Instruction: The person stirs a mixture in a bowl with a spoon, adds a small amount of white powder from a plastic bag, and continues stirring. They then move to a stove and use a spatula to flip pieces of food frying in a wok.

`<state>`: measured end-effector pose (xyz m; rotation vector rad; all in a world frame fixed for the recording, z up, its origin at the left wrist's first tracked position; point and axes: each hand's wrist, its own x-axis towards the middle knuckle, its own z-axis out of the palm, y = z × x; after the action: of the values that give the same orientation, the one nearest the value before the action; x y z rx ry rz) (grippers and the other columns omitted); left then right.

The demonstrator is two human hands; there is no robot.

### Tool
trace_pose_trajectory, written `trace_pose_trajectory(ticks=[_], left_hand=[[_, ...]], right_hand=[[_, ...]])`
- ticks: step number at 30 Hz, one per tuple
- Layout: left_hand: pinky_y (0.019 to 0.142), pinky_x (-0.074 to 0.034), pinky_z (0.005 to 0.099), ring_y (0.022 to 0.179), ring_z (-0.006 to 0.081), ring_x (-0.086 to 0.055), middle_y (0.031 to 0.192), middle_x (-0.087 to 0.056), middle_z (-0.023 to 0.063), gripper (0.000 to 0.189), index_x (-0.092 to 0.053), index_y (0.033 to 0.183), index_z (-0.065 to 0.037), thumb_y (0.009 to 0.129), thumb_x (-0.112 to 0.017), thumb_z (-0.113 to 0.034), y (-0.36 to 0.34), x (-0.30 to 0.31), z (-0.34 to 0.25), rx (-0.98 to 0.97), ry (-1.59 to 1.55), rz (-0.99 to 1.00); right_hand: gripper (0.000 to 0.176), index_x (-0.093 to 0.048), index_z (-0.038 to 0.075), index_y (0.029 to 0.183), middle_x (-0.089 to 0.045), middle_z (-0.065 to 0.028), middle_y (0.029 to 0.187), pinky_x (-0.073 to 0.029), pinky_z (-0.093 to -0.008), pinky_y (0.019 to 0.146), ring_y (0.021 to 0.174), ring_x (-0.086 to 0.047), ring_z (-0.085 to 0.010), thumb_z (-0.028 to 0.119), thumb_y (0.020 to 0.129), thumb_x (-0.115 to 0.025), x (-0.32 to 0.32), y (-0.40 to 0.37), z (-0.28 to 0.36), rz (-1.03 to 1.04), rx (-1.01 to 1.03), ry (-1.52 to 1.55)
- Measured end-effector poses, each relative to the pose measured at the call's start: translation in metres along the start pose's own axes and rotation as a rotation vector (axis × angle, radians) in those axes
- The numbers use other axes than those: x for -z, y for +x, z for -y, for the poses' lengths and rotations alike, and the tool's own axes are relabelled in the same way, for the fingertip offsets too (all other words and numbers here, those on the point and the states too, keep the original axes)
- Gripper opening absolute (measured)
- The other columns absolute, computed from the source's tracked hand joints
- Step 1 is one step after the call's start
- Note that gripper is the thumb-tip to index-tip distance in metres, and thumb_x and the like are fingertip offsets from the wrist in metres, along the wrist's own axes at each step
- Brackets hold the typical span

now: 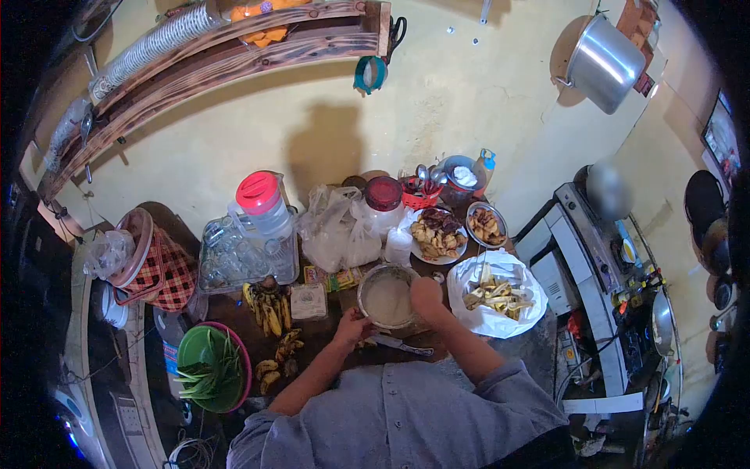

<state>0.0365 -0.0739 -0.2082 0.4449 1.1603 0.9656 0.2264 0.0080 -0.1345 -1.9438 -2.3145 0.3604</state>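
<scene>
A metal bowl [387,295] of pale batter stands at the front of the table. My left hand [354,325] is at its lower left rim, fingers bent, with the contact hard to make out. Over the bowl's right rim is my right hand [426,295], seen from the back, its fingers hidden. A knife [401,344] lies just below the bowl. To the right, peeled banana pieces [498,297] lie in a white plastic bag [531,303]. Fried pieces fill a plate [437,234] and a smaller bowl [486,225] behind. Unpeeled bananas [269,305] lie to the left.
A pitcher [264,205] stands by a tray of glasses [248,254]. Plastic bags [332,230] and a red-lidded jar [383,205] are behind the bowl. At left is a green basin [207,367] with leaves; at right, a stove [598,234]. A pot [605,64] hangs above.
</scene>
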Motion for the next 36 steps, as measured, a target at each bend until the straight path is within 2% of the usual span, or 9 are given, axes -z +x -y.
trace_pose_trajectory(ticks=[3, 10, 12, 19, 22, 24, 27, 34, 36], left_hand=[[0.063, -0.053, 0.0318, 0.074, 0.0193, -0.059, 0.089, -0.055, 0.0084, 0.021, -0.043, 0.097, -0.006, 0.080, -0.055, -0.004, 0.004, 0.000, 0.001, 0.002, 0.027, -0.004], [0.056, -0.048, 0.0277, 0.074, 0.0168, -0.060, 0.086, -0.057, 0.0046, 0.021, -0.045, 0.095, -0.009, 0.079, -0.057, -0.006, 0.021, 0.013, 0.020, -0.055, -0.016, 0.068], [0.055, -0.045, 0.0274, 0.074, 0.0160, -0.060, 0.086, -0.057, 0.0036, 0.023, -0.045, 0.095, -0.010, 0.077, -0.059, -0.008, 0.013, 0.009, 0.010, -0.040, 0.015, 0.043], [0.057, -0.040, 0.0280, 0.072, 0.0161, -0.060, 0.087, -0.058, 0.0034, 0.023, -0.045, 0.096, -0.011, 0.078, -0.058, -0.010, 0.004, 0.003, 0.003, -0.059, 0.006, 0.058], [0.056, -0.039, 0.0266, 0.072, 0.0157, -0.060, 0.086, -0.059, 0.0033, 0.022, -0.045, 0.097, -0.012, 0.079, -0.058, -0.010, -0.004, 0.000, -0.008, 0.047, 0.115, -0.004], [0.055, -0.039, 0.0265, 0.071, 0.0152, -0.059, 0.084, -0.059, 0.0027, 0.020, -0.046, 0.095, -0.012, 0.079, -0.057, -0.011, 0.001, 0.005, 0.001, 0.017, 0.076, 0.042], [0.054, -0.039, 0.0276, 0.070, 0.0152, -0.060, 0.081, -0.060, 0.0025, 0.017, -0.047, 0.094, -0.013, 0.080, -0.057, -0.010, -0.001, 0.001, -0.003, -0.007, 0.113, 0.042], [0.053, -0.042, 0.0286, 0.070, 0.0162, -0.060, 0.080, -0.060, 0.0028, 0.017, -0.047, 0.094, -0.013, 0.080, -0.056, -0.009, 0.018, 0.010, 0.017, -0.039, -0.043, 0.083], [0.055, -0.043, 0.0295, 0.070, 0.0169, -0.060, 0.081, -0.059, 0.0032, 0.019, -0.046, 0.095, -0.013, 0.080, -0.057, -0.010, 0.019, 0.012, 0.016, -0.038, -0.003, 0.075]], right_hand=[[0.016, -0.063, -0.001, 0.069, -0.061, -0.0192, 0.072, -0.049, -0.0437, 0.063, 0.070, -0.061, -0.0335, 0.011, 0.066, -0.053, -0.034, 0.008, -0.007, 0.142, 0.242, -0.039], [0.017, -0.066, 0.007, 0.078, -0.063, -0.0139, 0.079, -0.050, -0.0410, 0.064, 0.075, -0.062, -0.0314, 0.018, 0.073, -0.053, 0.021, -0.002, 0.010, 0.039, 0.100, -0.101], [0.018, -0.065, 0.005, 0.075, -0.063, -0.0153, 0.077, -0.050, -0.0406, 0.063, 0.074, -0.062, -0.0306, 0.019, 0.072, -0.054, 0.003, 0.001, 0.006, 0.295, 0.334, -0.051], [0.017, -0.065, 0.005, 0.073, -0.060, -0.0200, 0.073, -0.049, -0.0414, 0.060, 0.069, -0.061, -0.0345, 0.020, 0.070, -0.056, -0.018, 0.009, -0.010, 0.001, 0.129, -0.046], [0.018, -0.065, 0.004, 0.071, -0.063, -0.0152, 0.073, -0.051, -0.0394, 0.062, 0.070, -0.063, -0.0286, 0.019, 0.072, -0.054, 0.000, 0.004, -0.007, 0.295, 0.341, -0.076], [0.018, -0.065, 0.003, 0.073, -0.061, -0.0193, 0.074, -0.050, -0.0421, 0.064, 0.074, -0.061, -0.0325, 0.018, 0.072, -0.054, 0.021, 0.005, 0.002, 0.118, -0.008, -0.057], [0.017, -0.065, 0.003, 0.073, -0.061, -0.0191, 0.074, -0.050, -0.0428, 0.065, 0.074, -0.062, -0.0295, 0.015, 0.070, -0.053, -0.018, 0.007, 0.001, 0.112, 0.289, -0.012], [0.015, -0.064, 0.003, 0.068, -0.062, -0.0179, 0.074, -0.048, -0.0434, 0.065, 0.071, -0.062, -0.0296, 0.014, 0.066, -0.054, -0.002, 0.017, -0.009, 0.047, 0.013, -0.107], [0.016, -0.064, 0.003, 0.065, -0.061, -0.0174, 0.074, -0.048, -0.0430, 0.062, 0.069, -0.061, -0.0301, 0.016, 0.067, -0.055, -0.029, 0.019, -0.017, 0.213, 0.316, -0.027]])
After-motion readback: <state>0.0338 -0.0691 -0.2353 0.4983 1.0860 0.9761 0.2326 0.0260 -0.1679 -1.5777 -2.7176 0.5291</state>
